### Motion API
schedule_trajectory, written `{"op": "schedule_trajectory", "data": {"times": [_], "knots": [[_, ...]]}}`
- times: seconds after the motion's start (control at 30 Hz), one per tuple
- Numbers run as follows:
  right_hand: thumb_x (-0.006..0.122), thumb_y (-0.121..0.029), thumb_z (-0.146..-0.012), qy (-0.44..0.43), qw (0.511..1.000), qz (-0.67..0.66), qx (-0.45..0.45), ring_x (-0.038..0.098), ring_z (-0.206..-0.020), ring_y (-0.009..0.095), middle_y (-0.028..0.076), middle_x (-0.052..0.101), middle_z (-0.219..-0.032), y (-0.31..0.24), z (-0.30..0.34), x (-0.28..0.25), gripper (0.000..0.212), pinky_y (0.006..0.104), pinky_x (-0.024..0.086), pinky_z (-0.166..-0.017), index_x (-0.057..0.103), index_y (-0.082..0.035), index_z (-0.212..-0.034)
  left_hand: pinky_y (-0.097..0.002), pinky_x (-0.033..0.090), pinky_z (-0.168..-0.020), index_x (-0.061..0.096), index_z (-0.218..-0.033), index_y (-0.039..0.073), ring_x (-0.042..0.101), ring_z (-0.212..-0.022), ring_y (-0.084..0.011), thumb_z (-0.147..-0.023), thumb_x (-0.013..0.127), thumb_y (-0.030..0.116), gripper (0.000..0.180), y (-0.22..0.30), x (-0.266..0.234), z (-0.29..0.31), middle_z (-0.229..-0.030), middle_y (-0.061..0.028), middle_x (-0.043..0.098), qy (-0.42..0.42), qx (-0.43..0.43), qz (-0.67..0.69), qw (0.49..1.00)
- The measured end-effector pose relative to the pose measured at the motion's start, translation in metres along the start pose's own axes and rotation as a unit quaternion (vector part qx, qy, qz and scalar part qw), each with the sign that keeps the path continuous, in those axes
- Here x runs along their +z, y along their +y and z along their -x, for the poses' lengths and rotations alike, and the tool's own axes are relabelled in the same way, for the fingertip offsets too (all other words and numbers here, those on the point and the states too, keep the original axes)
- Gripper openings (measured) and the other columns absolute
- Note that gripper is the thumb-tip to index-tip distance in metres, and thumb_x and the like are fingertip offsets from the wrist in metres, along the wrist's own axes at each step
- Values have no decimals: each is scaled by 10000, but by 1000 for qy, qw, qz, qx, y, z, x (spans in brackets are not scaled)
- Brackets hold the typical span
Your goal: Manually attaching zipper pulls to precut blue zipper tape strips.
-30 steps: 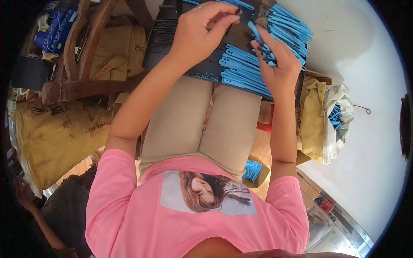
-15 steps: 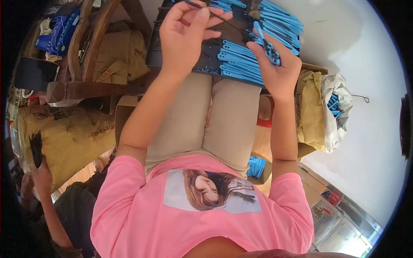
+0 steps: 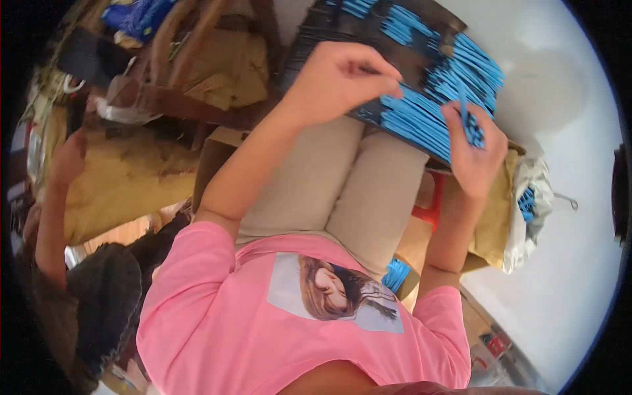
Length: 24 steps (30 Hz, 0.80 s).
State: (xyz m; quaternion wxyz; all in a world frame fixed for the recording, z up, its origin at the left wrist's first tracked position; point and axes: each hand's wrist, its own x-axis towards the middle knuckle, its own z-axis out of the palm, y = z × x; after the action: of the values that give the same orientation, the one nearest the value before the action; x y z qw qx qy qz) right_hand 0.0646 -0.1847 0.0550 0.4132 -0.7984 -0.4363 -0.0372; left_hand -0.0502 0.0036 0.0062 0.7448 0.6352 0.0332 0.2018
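Note:
My left hand is over the near left part of a dark board, its thumb and fingertips pinched together. What lies in that pinch, if anything, is too small and blurred to make out. Closed around a small bunch of blue plastic strips, my right hand is at the board's right edge, with one strip standing up from the bunch. Between my hands a row of flat, narrow blue strips lies side by side on the board. Another pile of blue strips lies beyond my right hand.
Right of my legs are a tan sack and a white bag with blue pieces inside. A red plastic stool shows beneath the board. At left are wooden furniture, yellow sacks and another person's arm.
The view has shifted, so the board sits further right and lower. My left hand has come nearer the row of strips; the thin black stick it held no longer shows clearly.

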Motion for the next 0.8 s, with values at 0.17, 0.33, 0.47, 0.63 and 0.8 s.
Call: {"op": "schedule_trajectory", "data": {"times": [0.17, 0.33, 0.47, 0.63, 0.8], "knots": [[709, -68, -820, -119, 993, -19, -8, 564, -666, 113, 76, 656, -741, 1, 1, -6, 125, 245, 462, -656, 635, 20, -868, -274, 526, -666, 704, -853, 9, 682, -718, -170, -802, 702, 124, 125, 17, -6, 5, -796, -87, 703, -112, 25, -253, 961], [690, -62, -823, -161, 984, -7, -71, 545, -637, 138, 86, 637, -725, 1, -4, 10, 107, 257, 454, -639, 629, 15, -864, -414, 487, -595, 714, -906, 116, 615, -692, -339, -807, 646, 217, 157, 19, 1, 7, -779, -118, 661, -152, 115, -370, 909], [691, -54, -821, -172, 983, -9, -67, 565, -635, 148, 106, 649, -742, -2, -3, 15, 117, 266, 461, -631, 621, 19, -879, -424, 488, -598, 686, -899, 103, 623, -687, -336, -820, 630, 192, 132, 24, -4, 15, -755, -122, 654, -131, 114, -382, 908], [731, -62, -766, -158, 986, -8, -50, 572, -615, 220, 132, 639, -743, -10, -1, 16, 158, 277, 444, -595, 638, 13, -870, -422, 489, -587, 673, -890, 105, 628, -675, -332, -814, 639, 179, 112, 20, -5, 20, -753, -104, 661, -120, 119, -343, 924], [734, -82, -781, -130, 991, -27, -23, 596, -650, 187, 114, 665, -773, -15, 7, 20, 170, 277, 461, -630, 649, 16, -891, -418, 487, -569, 654, -900, 102, 629, -658, -328, -810, 647, 172, 114, 14, -3, 25, -750, -96, 665, -112, 108, -308, 939]]}}
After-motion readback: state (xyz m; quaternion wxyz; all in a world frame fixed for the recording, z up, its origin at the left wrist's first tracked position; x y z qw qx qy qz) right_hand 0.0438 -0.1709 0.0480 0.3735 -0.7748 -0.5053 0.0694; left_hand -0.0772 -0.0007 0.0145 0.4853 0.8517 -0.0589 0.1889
